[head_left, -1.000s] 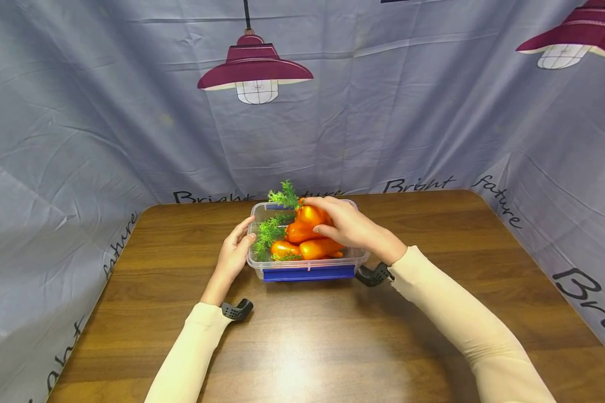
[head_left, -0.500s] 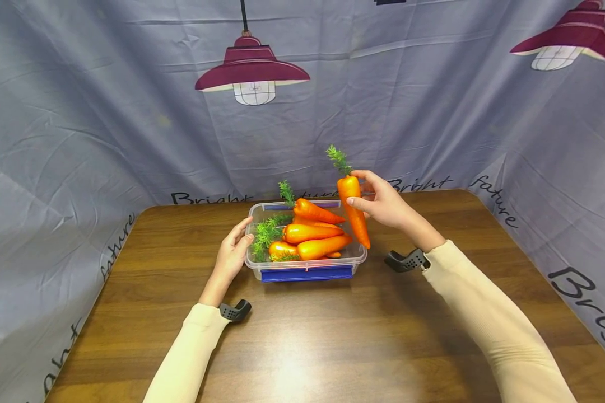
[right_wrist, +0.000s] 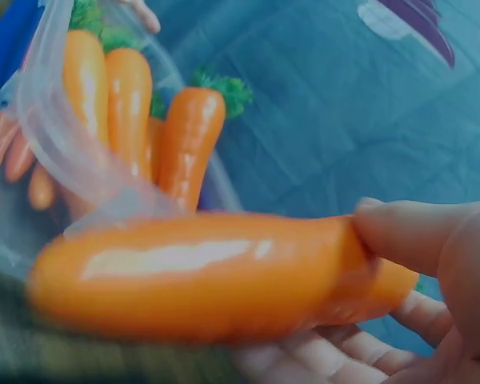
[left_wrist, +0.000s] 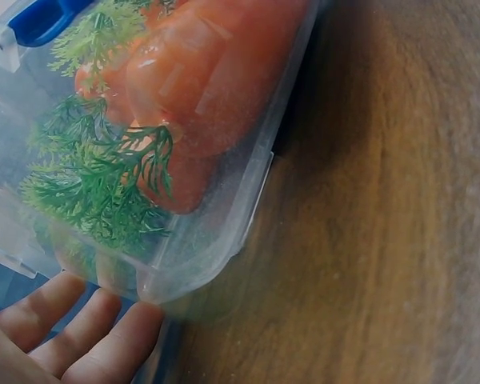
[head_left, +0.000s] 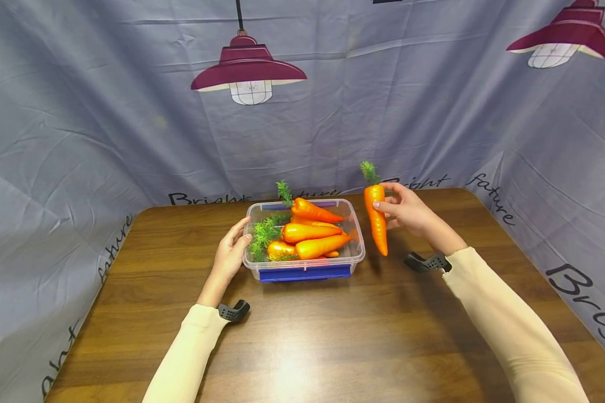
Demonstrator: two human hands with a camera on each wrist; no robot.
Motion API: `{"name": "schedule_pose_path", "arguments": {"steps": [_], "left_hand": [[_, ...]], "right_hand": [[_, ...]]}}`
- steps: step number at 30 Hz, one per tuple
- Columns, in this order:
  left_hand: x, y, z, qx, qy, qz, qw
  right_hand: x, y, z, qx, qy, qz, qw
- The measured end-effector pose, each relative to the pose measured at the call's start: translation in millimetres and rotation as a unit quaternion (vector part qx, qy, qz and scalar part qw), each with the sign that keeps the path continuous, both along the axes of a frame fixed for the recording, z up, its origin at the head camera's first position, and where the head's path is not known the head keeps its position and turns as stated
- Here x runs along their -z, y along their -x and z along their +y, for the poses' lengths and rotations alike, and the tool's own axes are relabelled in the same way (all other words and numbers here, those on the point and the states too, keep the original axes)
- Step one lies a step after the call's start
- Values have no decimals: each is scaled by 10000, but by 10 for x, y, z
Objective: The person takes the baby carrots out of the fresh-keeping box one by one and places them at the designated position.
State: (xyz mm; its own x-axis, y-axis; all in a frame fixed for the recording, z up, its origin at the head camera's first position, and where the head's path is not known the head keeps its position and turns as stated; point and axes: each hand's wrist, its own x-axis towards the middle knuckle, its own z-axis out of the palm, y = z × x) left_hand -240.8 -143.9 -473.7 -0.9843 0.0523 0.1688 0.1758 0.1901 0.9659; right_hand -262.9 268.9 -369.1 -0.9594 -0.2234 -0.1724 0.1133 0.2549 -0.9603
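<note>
A clear plastic container with blue clips holds several orange carrots, their green tops bunched toward its left end. My right hand pinches one carrot between thumb and fingers near its leafy end, to the right of the container. That carrot hangs tip down over the table, and in the right wrist view it lies across the thumb and fingers. At the container's left end is my left hand, its fingertips against the outer wall and its fingers loosely extended.
The container stands on a brown wooden table, near its back edge. Behind and beside the table hangs a grey curtain printed with lamps and lettering. Each wrist wears a black camera mount.
My right hand has lifted a carrot out of the container and carried it to the right, then slightly lower. The left hand keeps its place at the container's left end.
</note>
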Motion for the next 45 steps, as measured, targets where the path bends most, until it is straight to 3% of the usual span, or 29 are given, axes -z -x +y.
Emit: {"name": "schedule_pose_path", "arguments": {"steps": [6,18,25,31,45], "left_hand": [[-9,-10,-2,-11,22,-31,10000],[4,5,-13,22,36,-54,10000],[7,-1,-12,-11,27,-18,10000],[6,0,-4,27,95,-54,9999],[3,-3,-2,-32,82,-25,10000]], "right_hand": [[178,-31,116,30,5,-126,9999],[583,-20,258,556,-177,-313,9978],[757,35,189,673,-765,-213,9946],[821,65,153,609,-1250,-202,9901],[861,58,259,594,-886,-566,9927]]}}
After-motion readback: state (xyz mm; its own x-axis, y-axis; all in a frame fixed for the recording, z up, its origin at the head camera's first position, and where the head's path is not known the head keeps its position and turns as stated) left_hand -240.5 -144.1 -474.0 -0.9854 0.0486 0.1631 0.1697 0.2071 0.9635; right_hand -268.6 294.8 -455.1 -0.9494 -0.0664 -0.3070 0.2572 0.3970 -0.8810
